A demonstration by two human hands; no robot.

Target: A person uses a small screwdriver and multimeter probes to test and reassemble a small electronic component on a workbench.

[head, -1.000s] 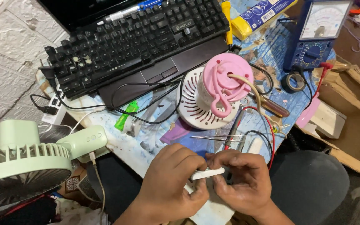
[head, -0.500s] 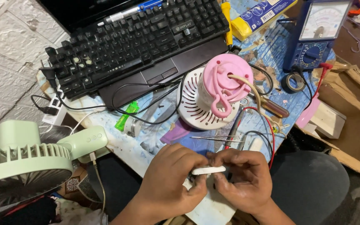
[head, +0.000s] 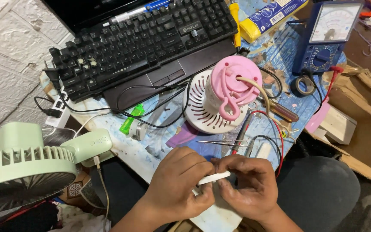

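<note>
Our left hand (head: 179,184) and right hand (head: 247,189) still pinch a small white strip (head: 213,177) between them at the bench (head: 280,47) edge; a yellow-and-blue package (head: 271,17) lies top right, unmoved.

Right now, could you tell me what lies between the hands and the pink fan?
In the head view, tweezers and red and black wires lie between the hands and the pink fan.
</note>
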